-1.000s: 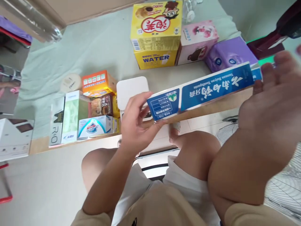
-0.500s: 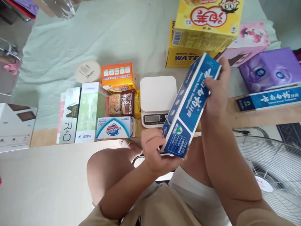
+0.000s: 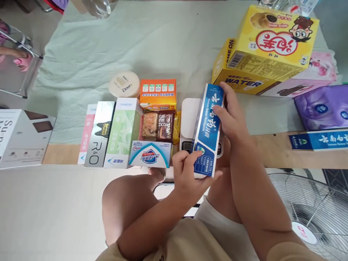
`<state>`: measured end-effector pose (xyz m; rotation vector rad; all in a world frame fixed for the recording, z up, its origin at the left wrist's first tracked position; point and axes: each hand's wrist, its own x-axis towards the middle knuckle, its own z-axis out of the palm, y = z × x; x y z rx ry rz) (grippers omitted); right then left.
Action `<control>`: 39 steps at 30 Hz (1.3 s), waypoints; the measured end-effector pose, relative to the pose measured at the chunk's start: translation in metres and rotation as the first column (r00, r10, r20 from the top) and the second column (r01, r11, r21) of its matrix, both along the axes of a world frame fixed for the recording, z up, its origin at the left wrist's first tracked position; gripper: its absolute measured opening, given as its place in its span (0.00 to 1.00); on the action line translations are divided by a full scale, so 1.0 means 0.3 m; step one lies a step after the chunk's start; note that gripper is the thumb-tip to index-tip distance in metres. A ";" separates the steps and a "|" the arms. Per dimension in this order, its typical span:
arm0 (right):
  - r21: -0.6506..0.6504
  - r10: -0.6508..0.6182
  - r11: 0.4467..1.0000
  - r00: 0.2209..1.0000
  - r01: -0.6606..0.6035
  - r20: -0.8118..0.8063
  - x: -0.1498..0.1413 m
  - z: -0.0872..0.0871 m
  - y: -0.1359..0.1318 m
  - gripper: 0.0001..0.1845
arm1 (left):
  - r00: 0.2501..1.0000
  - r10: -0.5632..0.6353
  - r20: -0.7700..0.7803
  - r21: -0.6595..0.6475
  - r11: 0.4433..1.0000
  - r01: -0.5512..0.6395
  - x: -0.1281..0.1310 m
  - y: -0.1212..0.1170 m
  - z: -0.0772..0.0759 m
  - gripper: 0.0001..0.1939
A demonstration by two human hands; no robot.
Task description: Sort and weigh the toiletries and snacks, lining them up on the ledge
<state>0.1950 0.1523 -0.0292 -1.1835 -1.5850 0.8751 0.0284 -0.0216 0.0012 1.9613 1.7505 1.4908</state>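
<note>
A long blue toothpaste box (image 3: 209, 127) is held between both hands, tilted, over a white kitchen scale (image 3: 189, 117). My left hand (image 3: 189, 174) grips its lower end, thumb underneath and fingers on the near side. My right hand (image 3: 233, 117) is closed on the far end, thumb on the printed face. The box hides much of the scale and part of its display. Left of the scale stand a Safeguard soap box (image 3: 150, 154), cocoa snack packs (image 3: 159, 126), an orange box (image 3: 158, 93) and a round Dove tub (image 3: 124, 84).
A green carton (image 3: 122, 134), a grey R&O box (image 3: 100, 134) and a pink box (image 3: 87, 134) stand at the front edge. Yellow cartons (image 3: 274, 43), a purple pack (image 3: 323, 108) and another toothpaste box (image 3: 319, 140) are on the right. A fan (image 3: 304, 210) stands below.
My right hand has come in from the right and taken hold of the toothpaste box. The box has turned from nearly level to steeply slanted and is now over the scale. The view has shifted.
</note>
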 end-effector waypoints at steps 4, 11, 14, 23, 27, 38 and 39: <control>-0.011 -0.059 0.998 0.998 0.059 0.015 -0.016 0.001 0.003 0.34 | 0.999 0.035 -0.021 -0.073 0.997 -0.036 0.017 0.004 -0.009 0.28; -0.005 -0.039 0.999 0.999 0.039 -0.008 -0.002 -0.012 -0.014 0.33 | 0.999 -0.030 -0.015 -0.161 0.987 0.027 0.007 0.008 0.012 0.31; 0.014 -0.044 0.999 0.998 0.045 -0.043 0.002 -0.019 -0.010 0.31 | 0.998 -0.058 -0.011 -0.164 0.985 0.056 0.003 0.009 0.017 0.27; 0.076 -0.095 0.990 0.957 0.121 -0.275 -0.016 0.051 -0.018 0.31 | 0.993 -0.111 0.029 0.028 0.994 0.110 0.039 -0.013 0.062 0.26; 0.185 -0.020 0.977 0.906 0.108 -0.423 -0.039 0.098 -0.040 0.33 | 0.993 -0.101 0.054 0.104 0.990 0.095 -0.003 -0.039 0.149 0.26; 0.290 -0.019 0.949 0.945 0.120 -0.327 -0.228 0.224 -0.187 0.27 | 0.932 0.033 0.362 0.224 0.967 -0.122 -0.384 -0.121 0.347 0.23; 0.285 -0.034 0.948 0.937 0.141 -0.348 -0.254 0.230 -0.196 0.25 | 0.939 0.051 0.341 0.305 0.939 -0.162 -0.436 -0.123 0.348 0.22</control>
